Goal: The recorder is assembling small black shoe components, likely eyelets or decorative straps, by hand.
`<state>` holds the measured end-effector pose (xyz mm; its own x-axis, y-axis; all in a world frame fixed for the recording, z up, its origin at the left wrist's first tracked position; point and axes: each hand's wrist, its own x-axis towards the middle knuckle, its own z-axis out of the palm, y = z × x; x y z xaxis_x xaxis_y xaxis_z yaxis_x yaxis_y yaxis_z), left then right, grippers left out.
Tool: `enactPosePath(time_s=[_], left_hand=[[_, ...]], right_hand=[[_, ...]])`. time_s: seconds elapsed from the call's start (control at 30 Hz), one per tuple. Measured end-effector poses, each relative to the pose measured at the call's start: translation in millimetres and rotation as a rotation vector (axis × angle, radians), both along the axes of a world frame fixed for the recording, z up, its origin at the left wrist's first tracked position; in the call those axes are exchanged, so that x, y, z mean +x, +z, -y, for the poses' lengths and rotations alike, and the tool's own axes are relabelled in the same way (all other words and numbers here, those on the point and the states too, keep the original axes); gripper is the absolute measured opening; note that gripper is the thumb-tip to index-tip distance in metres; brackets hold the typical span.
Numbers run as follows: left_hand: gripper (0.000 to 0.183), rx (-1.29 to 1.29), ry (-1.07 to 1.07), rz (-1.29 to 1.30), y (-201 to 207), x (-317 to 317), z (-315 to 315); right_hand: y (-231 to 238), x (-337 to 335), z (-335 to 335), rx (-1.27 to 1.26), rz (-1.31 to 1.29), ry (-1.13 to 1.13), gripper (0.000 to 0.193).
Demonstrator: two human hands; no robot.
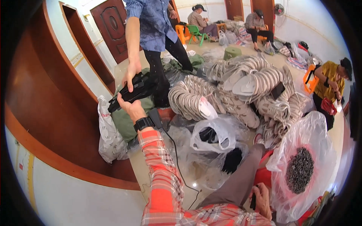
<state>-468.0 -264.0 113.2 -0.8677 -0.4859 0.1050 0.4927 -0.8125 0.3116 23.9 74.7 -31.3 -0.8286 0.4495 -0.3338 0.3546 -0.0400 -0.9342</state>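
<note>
My left hand (132, 110) reaches forward, thumb and fingers around the near underside of a bundle of flat black pieces (141, 90); their exact kind I cannot make out. A standing co-worker's hand (132, 73) grips the same bundle from above. At my lap, my right hand (263, 201) is closed on a small dark object (253, 201), mostly covered by the fingers. Beside it, to the right, a clear plastic bag (279, 158) lies spread out with a heap of small dark metal-looking pieces (299, 171) inside.
Ahead lies a large pile of ribbed beige shoe parts (247, 84). Before me sits a white plastic bag (230, 128) with black items, with a black knit piece (232, 160) beside it. A dark cable (175, 150) runs from my wrist. Several people sit working farther back.
</note>
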Motion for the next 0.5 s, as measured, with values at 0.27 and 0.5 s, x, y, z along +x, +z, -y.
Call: enactPosePath(time_s=[0.27,0.5], left_hand=[[0.06,-0.158,-0.148,0.034,-40,76,-20],[0.044,-0.018,-0.606,0.327,-166,113,-34]], right_hand=[[15,-27,22,0.09,-0.003,0.107,0.014],[-33,-105,32,0.146,0.02,0.297,0.028]])
